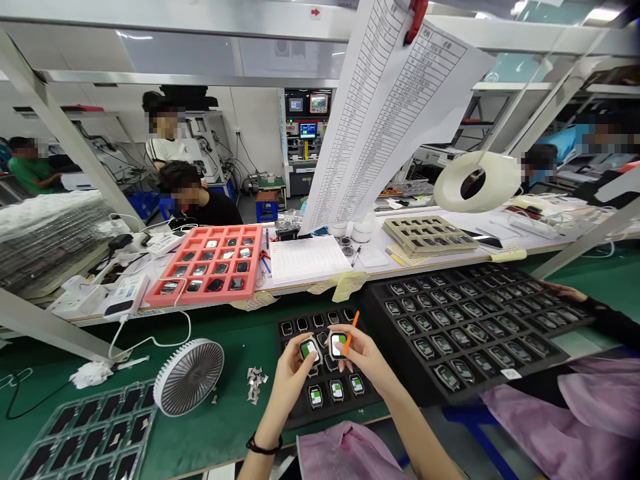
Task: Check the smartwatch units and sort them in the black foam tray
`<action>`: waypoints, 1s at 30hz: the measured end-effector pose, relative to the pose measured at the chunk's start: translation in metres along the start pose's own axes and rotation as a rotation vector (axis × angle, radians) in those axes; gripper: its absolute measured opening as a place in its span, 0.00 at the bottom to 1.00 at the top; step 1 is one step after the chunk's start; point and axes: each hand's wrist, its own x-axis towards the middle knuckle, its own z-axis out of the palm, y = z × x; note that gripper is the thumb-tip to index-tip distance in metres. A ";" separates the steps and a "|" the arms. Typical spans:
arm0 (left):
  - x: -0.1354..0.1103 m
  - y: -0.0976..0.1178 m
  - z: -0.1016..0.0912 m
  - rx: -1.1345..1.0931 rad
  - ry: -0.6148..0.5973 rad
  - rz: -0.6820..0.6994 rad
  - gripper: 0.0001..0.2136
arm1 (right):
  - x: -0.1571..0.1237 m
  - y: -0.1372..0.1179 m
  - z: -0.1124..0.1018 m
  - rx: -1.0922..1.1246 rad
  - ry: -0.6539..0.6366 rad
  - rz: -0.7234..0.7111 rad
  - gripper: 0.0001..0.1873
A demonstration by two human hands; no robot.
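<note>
Above the black compartment tray (325, 400): 1 smartwatch body (309, 350) clamped in the left hand's fingers (299, 365), a 2nd smartwatch body (339, 345) clamped in the right hand's fingers (347, 363) alongside an orange pick (353, 330), both long axes near-upright, the 2 units just apart.

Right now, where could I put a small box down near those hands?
Bare green mat lies between the round fan and the small black tray; more shows right of the large black tray. It's crowded over the small tray, where the left hand and right hand meet.
</note>
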 end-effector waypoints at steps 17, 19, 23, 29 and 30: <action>-0.003 -0.006 -0.006 -0.021 0.072 -0.102 0.22 | 0.005 0.004 0.007 0.019 0.058 0.001 0.20; -0.004 -0.004 -0.006 0.008 0.091 -0.125 0.22 | 0.004 0.003 0.008 0.041 0.073 0.017 0.20; -0.006 0.002 -0.003 -0.026 0.079 -0.181 0.23 | 0.003 0.001 0.010 0.049 0.101 0.029 0.20; -0.006 -0.001 -0.002 -0.077 -0.012 -0.148 0.24 | 0.000 -0.002 0.009 0.058 0.117 0.031 0.20; -0.005 -0.004 -0.002 -0.078 -0.024 -0.132 0.25 | 0.000 -0.001 0.009 0.061 0.117 0.029 0.20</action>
